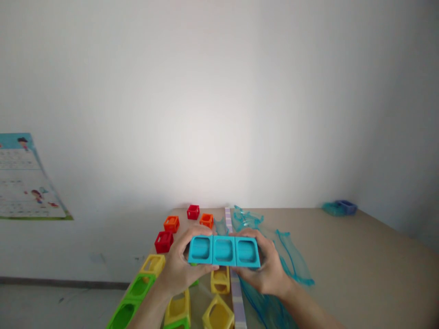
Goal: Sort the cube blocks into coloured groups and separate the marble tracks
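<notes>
Turquoise, plastic-looking and held level above a beige counter (363, 256), a row of three recessed cube blocks (224, 251) spans the space between a person's two hands. The left hand (178, 269) grasps one end and the right hand (274, 269) the other, fingers curled over the top edge and thumbs braced beneath. Whether the three blocks are locked together or merely pressed side by side cannot be told from this angle, so a steady hold would likely call for equal inward pressure from both ends, wrists level and the seams in line; a twist at either end could part them.

Left of a single lilac-and-white striped strip (236, 292) sit two red blocks (193, 212), two orange blocks (171, 224), four yellow blocks (154, 264) and at least four green blocks (141, 286), some of the green partly hidden or cut off by the edge of view. Sheer turquoise netting (267, 306), or something like it, sprawls mostly to the strip's right, its pieces too tangled to count. One purple block (347, 207) rests at the counter's far right corner, beside one crumpled turquoise bundle (332, 209). One illustrated poster (32, 178) hangs on the wall (274, 114) at left.
</notes>
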Tool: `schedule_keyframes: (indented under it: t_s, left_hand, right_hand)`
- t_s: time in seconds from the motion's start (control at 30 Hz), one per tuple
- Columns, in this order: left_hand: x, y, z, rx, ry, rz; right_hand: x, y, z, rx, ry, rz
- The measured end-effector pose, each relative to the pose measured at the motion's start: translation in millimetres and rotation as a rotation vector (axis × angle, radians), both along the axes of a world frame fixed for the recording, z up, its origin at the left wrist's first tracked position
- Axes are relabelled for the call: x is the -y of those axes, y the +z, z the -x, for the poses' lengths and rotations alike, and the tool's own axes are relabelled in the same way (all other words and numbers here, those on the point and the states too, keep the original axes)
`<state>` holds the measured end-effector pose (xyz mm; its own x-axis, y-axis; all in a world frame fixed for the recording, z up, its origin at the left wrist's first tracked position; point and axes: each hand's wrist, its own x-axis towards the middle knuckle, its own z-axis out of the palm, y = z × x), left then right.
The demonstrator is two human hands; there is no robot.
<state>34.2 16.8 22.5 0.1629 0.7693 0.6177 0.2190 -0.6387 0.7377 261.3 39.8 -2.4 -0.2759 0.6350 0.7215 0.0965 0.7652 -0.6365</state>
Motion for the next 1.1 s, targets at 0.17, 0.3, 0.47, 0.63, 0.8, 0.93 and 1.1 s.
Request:
schedule_keyframes:
  t_s: [0.17,0.3,0.47,0.63,0.8,0.93,1.1]
  left_hand:
    - [1,0.3,1,-0.001,-0.015,0.016]
    - [2,0.2,1,0.014,-0.048,0.073]
    - [-4,-1.4,-5,0.226,-0.151,0.191]
    - [-12,-6.9,-8,0.366,-0.172,0.352]
    - [-10,-4.7,-6,0.365,-0.171,0.349]
    - [-8,-3.7,-3,0.361,-0.180,0.347]
    - [-7,-7.1,-1,0.388,-0.164,0.307]
  right_hand:
    - [1,1.1,1,-0.013,0.008,-0.008]
    - [1,5.1,3,-0.020,0.023,-0.073]
    - [2,5.4,5,-0.041,-0.022,-0.200]
    - [0,-0.2,4,0.020,-0.082,-0.265]
    - [0,-1.6,2,0.091,-0.116,-0.289]
    - [1,-0.6,1,0.138,-0.130,-0.360]
    - [4,1.9,1,0.127,-0.133,-0.425]
